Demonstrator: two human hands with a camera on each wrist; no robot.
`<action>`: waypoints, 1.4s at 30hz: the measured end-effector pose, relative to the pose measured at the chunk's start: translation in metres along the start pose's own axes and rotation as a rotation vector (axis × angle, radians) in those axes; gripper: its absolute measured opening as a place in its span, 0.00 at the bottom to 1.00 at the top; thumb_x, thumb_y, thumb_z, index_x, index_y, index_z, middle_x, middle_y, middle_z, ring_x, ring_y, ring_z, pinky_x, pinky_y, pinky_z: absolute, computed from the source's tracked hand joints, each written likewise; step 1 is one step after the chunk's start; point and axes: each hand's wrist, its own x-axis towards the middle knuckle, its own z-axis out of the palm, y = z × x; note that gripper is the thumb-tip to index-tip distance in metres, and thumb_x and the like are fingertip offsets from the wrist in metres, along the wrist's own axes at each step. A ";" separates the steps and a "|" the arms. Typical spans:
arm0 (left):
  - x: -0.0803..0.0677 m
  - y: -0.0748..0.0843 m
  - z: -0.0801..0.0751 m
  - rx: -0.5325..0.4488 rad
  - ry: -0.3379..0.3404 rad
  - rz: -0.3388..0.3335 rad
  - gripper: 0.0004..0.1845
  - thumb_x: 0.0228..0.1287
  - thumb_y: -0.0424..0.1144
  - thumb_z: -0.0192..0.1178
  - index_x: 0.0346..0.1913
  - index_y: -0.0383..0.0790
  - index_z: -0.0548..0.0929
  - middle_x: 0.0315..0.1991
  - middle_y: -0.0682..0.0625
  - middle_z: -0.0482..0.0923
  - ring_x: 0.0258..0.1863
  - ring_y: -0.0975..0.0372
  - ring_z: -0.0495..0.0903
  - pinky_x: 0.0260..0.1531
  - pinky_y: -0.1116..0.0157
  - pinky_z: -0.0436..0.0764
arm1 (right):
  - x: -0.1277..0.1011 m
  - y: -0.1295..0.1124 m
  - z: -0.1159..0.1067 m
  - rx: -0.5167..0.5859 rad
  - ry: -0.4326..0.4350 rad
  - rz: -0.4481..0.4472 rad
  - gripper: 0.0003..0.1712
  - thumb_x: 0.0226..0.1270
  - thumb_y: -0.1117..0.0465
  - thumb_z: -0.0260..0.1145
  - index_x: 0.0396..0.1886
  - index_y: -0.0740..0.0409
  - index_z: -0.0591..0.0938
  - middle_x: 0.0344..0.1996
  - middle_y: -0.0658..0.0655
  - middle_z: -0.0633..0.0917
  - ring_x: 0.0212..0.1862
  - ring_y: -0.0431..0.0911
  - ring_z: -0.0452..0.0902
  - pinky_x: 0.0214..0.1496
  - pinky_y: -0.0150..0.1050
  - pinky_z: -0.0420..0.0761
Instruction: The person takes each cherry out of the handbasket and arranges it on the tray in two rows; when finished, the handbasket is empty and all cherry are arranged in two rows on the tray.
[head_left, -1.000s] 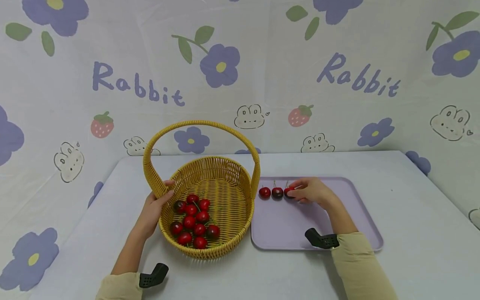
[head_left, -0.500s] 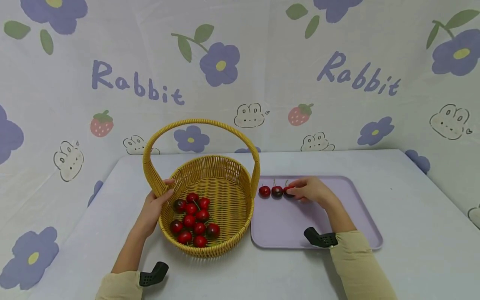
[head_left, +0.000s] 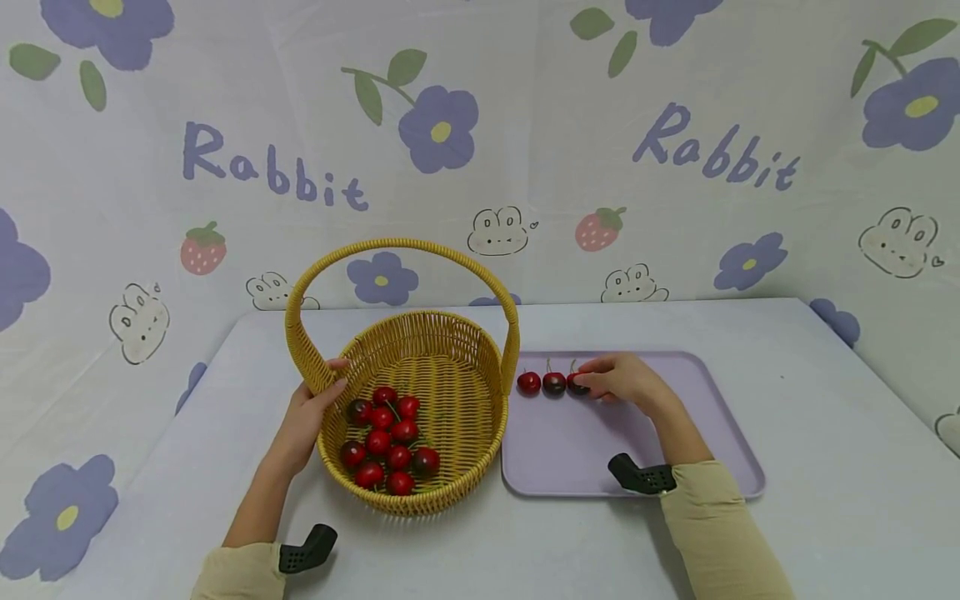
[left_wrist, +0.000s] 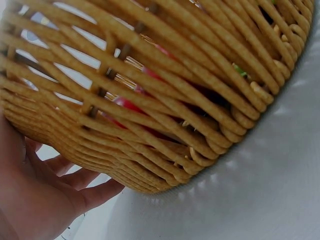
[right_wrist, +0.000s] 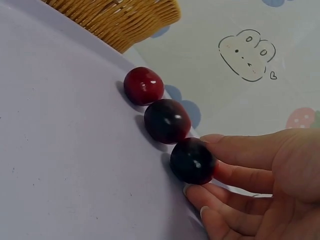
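1. Your left hand point(head_left: 311, 414) is at 9 o'clock of the wicker basket point(head_left: 457, 454), curled on the wall where the handle point(head_left: 401, 247) joins, thumb over the rim; the left wrist view shows fingers point(left_wrist: 95, 192) wrapped under the weave, so it's gripping the basket
2. Basket sits on the table point(head_left: 825, 500), upright, handle arching over it side to side
3. Pile of red cherries point(head_left: 386, 437) inside the basket, bunched toward 7 o'clock of the floor, touching one another; a few are darker than the rest
4. Lavender tray point(head_left: 705, 467) lies flat just beside the basket at its 3 o'clock, its left edge close to the basket wall; can't tell if they touch
5. Three cherries in a row at the tray's 10 o'clock corner: bright red cherry point(right_wrist: 143, 85) nearest the basket, dark middle cherry point(right_wrist: 167, 120) touching it, then the third cherry point(right_wrist: 193, 160) at the right end of the row
6. Your right hand point(head_left: 626, 382) rests on the tray at 3 o'clock of that row, fingertips point(right_wrist: 216, 138) pinching the third cherry; the cherry is down on the tray surface, close against the middle one
7. Both sleeves are beige, with a black camera mount at each wrist
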 end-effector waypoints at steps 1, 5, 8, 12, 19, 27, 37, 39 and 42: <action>0.000 0.000 0.000 -0.001 -0.001 0.001 0.22 0.76 0.38 0.43 0.68 0.34 0.60 0.68 0.39 0.56 0.65 0.51 0.56 0.65 0.51 0.51 | 0.000 0.000 0.000 0.001 0.002 0.003 0.23 0.64 0.59 0.66 0.54 0.70 0.77 0.40 0.59 0.84 0.36 0.44 0.78 0.38 0.36 0.76; 0.000 0.000 0.000 -0.003 -0.002 0.004 0.22 0.76 0.38 0.43 0.68 0.34 0.60 0.68 0.39 0.56 0.65 0.51 0.56 0.65 0.51 0.51 | 0.001 0.001 -0.001 0.006 0.002 0.009 0.23 0.65 0.59 0.65 0.55 0.70 0.77 0.41 0.60 0.84 0.36 0.44 0.79 0.37 0.36 0.77; 0.000 0.000 0.000 0.001 -0.001 0.004 0.22 0.76 0.38 0.43 0.68 0.34 0.60 0.68 0.39 0.56 0.65 0.52 0.56 0.65 0.52 0.51 | 0.000 0.000 -0.001 0.008 0.001 0.012 0.23 0.67 0.58 0.64 0.55 0.71 0.77 0.43 0.62 0.84 0.36 0.43 0.80 0.37 0.36 0.77; -0.001 0.001 0.001 0.016 0.002 0.005 0.23 0.76 0.39 0.44 0.68 0.34 0.60 0.68 0.40 0.56 0.65 0.53 0.56 0.64 0.53 0.52 | 0.000 0.000 -0.002 0.023 -0.001 0.009 0.24 0.68 0.58 0.62 0.55 0.73 0.75 0.43 0.63 0.83 0.34 0.43 0.80 0.37 0.36 0.78; -0.001 0.002 0.001 0.027 0.005 0.003 0.23 0.76 0.40 0.44 0.68 0.35 0.61 0.68 0.41 0.57 0.63 0.55 0.57 0.63 0.54 0.54 | -0.005 -0.003 -0.011 0.036 -0.009 0.008 0.26 0.71 0.58 0.58 0.57 0.76 0.72 0.42 0.65 0.82 0.38 0.47 0.80 0.41 0.40 0.80; -0.001 0.002 0.001 0.025 0.004 0.007 0.23 0.76 0.39 0.44 0.68 0.34 0.61 0.68 0.41 0.56 0.64 0.55 0.57 0.63 0.54 0.53 | -0.029 -0.027 -0.036 0.135 -0.018 -0.130 0.29 0.74 0.50 0.55 0.60 0.71 0.70 0.50 0.69 0.76 0.50 0.55 0.78 0.50 0.40 0.78; -0.002 0.002 0.001 0.021 0.010 -0.002 0.23 0.76 0.39 0.44 0.68 0.34 0.61 0.68 0.41 0.57 0.64 0.55 0.57 0.63 0.55 0.53 | -0.055 -0.059 -0.040 0.317 -0.245 -0.372 0.25 0.76 0.53 0.51 0.61 0.68 0.71 0.52 0.64 0.79 0.52 0.56 0.77 0.54 0.42 0.76; -0.001 0.002 0.001 0.020 0.010 -0.002 0.23 0.76 0.39 0.44 0.68 0.34 0.61 0.68 0.41 0.57 0.64 0.55 0.57 0.63 0.54 0.53 | -0.059 -0.063 -0.038 0.338 -0.308 -0.426 0.22 0.77 0.56 0.51 0.61 0.67 0.72 0.52 0.64 0.79 0.54 0.57 0.76 0.55 0.43 0.75; -0.001 0.002 0.002 0.023 0.007 0.003 0.23 0.76 0.39 0.44 0.68 0.34 0.61 0.68 0.40 0.57 0.64 0.55 0.57 0.63 0.54 0.53 | -0.064 -0.068 -0.033 0.340 -0.386 -0.495 0.19 0.77 0.60 0.50 0.60 0.65 0.73 0.54 0.65 0.77 0.56 0.58 0.74 0.57 0.44 0.73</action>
